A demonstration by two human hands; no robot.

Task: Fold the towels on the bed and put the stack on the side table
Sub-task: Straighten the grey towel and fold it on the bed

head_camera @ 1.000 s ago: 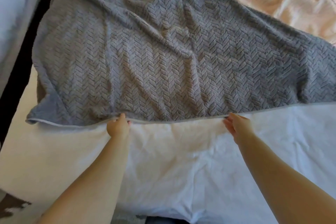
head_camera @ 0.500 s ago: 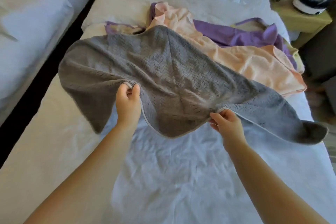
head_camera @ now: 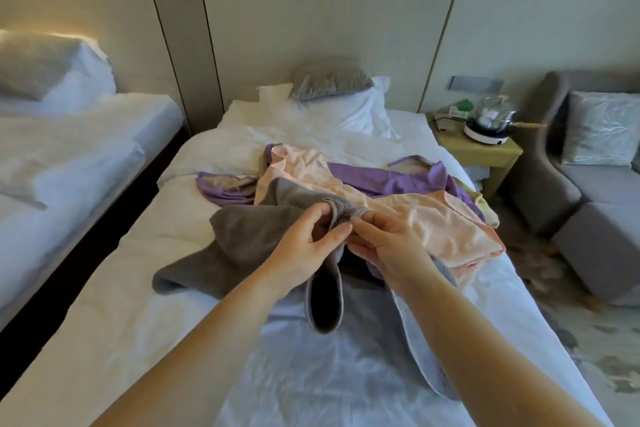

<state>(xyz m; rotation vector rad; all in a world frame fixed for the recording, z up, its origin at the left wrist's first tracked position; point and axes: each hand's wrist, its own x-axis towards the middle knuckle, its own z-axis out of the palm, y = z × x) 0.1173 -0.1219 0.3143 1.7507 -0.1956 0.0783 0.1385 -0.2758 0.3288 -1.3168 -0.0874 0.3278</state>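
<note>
Grey towel [head_camera: 249,236] at middle of bed [head_camera: 138,322], bunched; long axis roughly across bed, one tail trailing toward left edge, folded loop hanging toward foot. Left hand [head_camera: 304,250] and right hand [head_camera: 391,250] meet at upper hem, both pinching it. Peach towel [head_camera: 433,218] and purple towel [head_camera: 381,177] heaped behind, toward right edge. Bench [head_camera: 485,151] off head-right corner: kettle [head_camera: 488,125]; green packet [head_camera: 460,107], print unreadable.

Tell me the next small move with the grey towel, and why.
Probably line up the two pinched edges and lower the grey towel flat onto the bare sheet in front. The left hand and right hand meet at its hem, holding it up. The rest hangs bunched and twisted, partly over the peach towel, so it likely needs spreading before another fold.
</note>
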